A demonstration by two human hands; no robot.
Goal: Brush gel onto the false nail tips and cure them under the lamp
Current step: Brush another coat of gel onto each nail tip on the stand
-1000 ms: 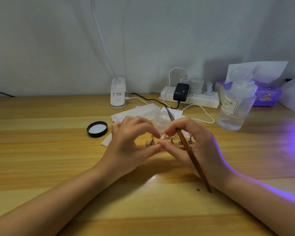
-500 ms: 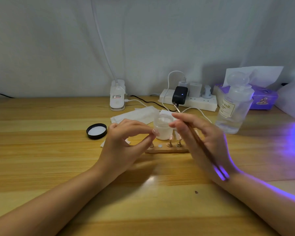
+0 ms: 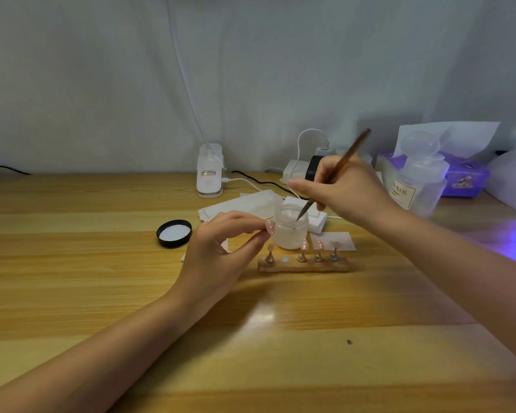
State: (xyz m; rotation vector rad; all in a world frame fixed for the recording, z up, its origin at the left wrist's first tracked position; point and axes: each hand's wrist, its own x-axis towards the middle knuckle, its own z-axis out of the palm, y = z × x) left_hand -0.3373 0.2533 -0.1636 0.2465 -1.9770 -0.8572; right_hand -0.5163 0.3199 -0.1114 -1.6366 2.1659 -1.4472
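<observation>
The right hand [image 3: 349, 192] grips the brush [image 3: 334, 174], its tip dipped in the open jar [image 3: 291, 226]. Left fingers [image 3: 251, 231] pinch a nail tip [image 3: 270, 227] just left of the jar. An overloaded brush could drip gel; the pinched tip could slip. Behind the jar, the wooden table [image 3: 72, 278] meets a pale curtain.

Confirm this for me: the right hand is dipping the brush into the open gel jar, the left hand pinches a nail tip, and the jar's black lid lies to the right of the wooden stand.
One detail is wrong. In the head view the black lid lies left of the wooden stand, beyond the left hand. The rest holds: the right hand dips the brush into the open gel jar, and the left hand pinches a nail tip.
</observation>
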